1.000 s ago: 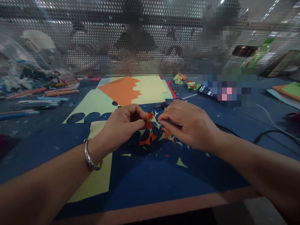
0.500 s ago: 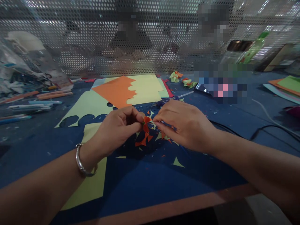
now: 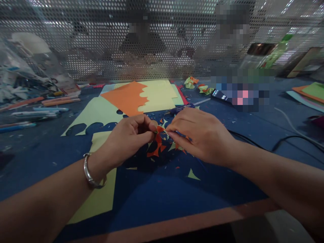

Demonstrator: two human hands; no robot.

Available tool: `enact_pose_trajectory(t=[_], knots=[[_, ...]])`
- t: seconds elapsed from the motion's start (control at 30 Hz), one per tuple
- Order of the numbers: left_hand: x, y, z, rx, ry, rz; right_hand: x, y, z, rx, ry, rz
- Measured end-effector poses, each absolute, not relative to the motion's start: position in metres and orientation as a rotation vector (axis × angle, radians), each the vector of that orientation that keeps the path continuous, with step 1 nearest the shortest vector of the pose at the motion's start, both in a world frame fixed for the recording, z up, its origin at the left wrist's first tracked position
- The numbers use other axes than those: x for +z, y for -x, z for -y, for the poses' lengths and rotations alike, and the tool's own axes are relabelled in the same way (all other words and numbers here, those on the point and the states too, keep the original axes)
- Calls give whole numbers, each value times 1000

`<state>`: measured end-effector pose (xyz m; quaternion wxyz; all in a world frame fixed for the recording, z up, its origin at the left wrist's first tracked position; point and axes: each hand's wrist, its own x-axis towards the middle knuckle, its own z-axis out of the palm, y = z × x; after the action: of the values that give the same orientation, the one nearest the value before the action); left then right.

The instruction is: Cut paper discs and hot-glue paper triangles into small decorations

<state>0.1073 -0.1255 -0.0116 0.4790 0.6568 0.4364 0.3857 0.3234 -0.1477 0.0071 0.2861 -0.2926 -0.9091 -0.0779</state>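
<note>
Between thumb and fingers, my left hand [image 3: 131,137] pinches a small orange paper piece [image 3: 160,129] above the table. My right hand [image 3: 201,134] is closed in a pinch just to the right of it. Something tiny and pale shows at those fingertips, too small to name. Beneath both hands lie orange paper scraps [image 3: 155,153] and pale green scraps [image 3: 193,174]. A glue gun [image 3: 176,110] rests behind my right hand, partly hidden by it. A yellow-green paper sheet [image 3: 105,194] lies under my left wrist.
Behind my hands lie a cut orange sheet [image 3: 125,96], a pale yellow sheet [image 3: 159,92] and a scalloped green sheet [image 3: 97,113]. Crumpled paper flowers [image 3: 190,82] and a phone [image 3: 220,95] sit farther right. Markers [image 3: 50,109] lie left; a black cable [image 3: 250,139] runs right.
The orange piece has turned slightly in my fingers and shows less of its lower part. Both hands keep nearly the same place; the whole view has shifted a little.
</note>
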Motion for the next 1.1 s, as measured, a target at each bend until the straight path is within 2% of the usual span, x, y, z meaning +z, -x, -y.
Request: enact_pose_trajectory(t=[0.43,0.83,1.1], knots=[[-13,-107,129,895,-1503,-1000,6,-323,147,-105,767,2337],[-13,-107,128,930,-1359,-927,6,-321,151,215,870,2160],[-8,-110,129,1101,-1338,-925,6,-320,151,578,993,1939]])
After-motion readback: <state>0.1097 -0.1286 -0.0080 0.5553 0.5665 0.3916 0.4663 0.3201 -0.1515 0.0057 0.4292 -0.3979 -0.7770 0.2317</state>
